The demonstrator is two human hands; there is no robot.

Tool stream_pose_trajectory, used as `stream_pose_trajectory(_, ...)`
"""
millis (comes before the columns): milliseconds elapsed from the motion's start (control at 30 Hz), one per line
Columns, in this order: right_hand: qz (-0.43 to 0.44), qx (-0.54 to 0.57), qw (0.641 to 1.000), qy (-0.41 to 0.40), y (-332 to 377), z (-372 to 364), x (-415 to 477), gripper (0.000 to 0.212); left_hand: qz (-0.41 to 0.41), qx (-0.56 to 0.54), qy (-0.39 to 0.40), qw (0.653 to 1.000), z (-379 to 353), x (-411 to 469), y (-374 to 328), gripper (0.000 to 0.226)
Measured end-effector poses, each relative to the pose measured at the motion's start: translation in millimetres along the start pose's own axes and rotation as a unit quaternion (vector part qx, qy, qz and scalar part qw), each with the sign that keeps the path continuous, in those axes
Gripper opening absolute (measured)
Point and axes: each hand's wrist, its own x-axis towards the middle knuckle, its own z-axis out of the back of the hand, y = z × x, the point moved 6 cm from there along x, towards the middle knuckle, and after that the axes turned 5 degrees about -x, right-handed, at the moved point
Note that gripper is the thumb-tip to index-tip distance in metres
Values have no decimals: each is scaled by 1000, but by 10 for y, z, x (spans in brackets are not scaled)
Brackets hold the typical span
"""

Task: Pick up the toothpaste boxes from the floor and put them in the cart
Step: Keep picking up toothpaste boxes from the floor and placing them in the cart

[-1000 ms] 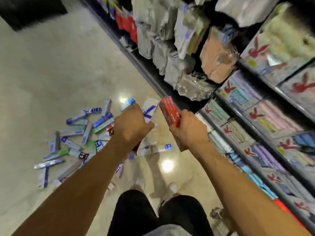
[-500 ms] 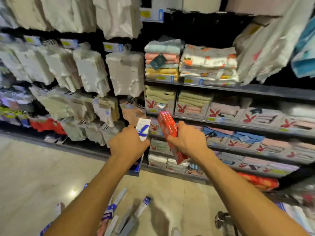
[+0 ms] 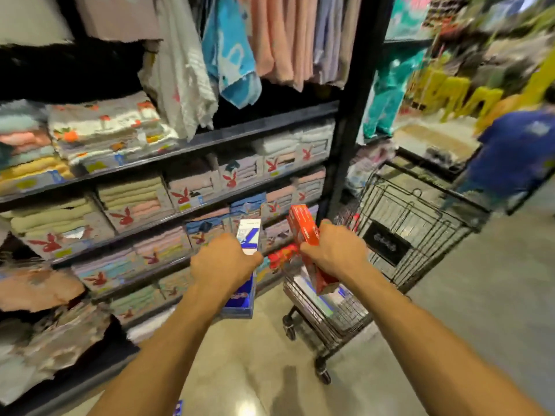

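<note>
My left hand (image 3: 223, 264) grips a white and blue toothpaste box (image 3: 247, 238), held upright in front of the shelves. In my right hand (image 3: 335, 250) is a red toothpaste box (image 3: 303, 228), also held upright, just at the near left side of the black wire cart (image 3: 414, 217). The cart stands on the floor to the right of both hands, and several boxes lie on its lower tray (image 3: 330, 310). The pile of boxes on the floor is out of view except for a blue corner (image 3: 178, 409) at the bottom edge.
Dark shelves (image 3: 210, 139) packed with folded towels fill the left and centre. Towels (image 3: 240, 49) hang above. A black upright post (image 3: 351, 115) stands just behind the cart. A person in blue (image 3: 516, 151) is beyond the cart at right. Polished floor (image 3: 495, 295) lies to the right.
My view has swung right from the floor pile, past the towel shelves, to the cart. Both hands kept their boxes and now sit beside the cart.
</note>
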Motion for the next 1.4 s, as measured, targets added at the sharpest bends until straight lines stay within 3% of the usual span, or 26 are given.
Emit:
stream_pose_trajectory(200, -52, 6, 999, -9, -1208, 89, 36, 44, -24, -8, 19, 1000, -500, -115, -1032, 63)
stream_pose_trajectory(467, -47, -13, 998, 26, -2466, -16, 311, 45, 42, -29, 35, 998, -1212, -203, -1927, 61)
stream_pose_trajectory(733, 15, -1, 996, 88, -2709, -417, 999, 48, 127, -71, 19, 989, -1681, 114, -1989, 76)
stream_pose_trajectory(900, 42, -26, 993, 111, -2767, -812, 1575, 48, 200, -78, 30, 976, -2191, 647, -1914, 66)
stream_pose_trajectory(1233, 42, -23, 974, 220, -2987, -2593, 2722, 44, 285, -100, 101, 948, -3902, 1552, -1698, 47)
stream_pose_trajectory(1400, 36, -5, 966, 255, -2967, -3856, 3219, 47, 293, -23, 123, 948, -4947, 1918, -1452, 47)
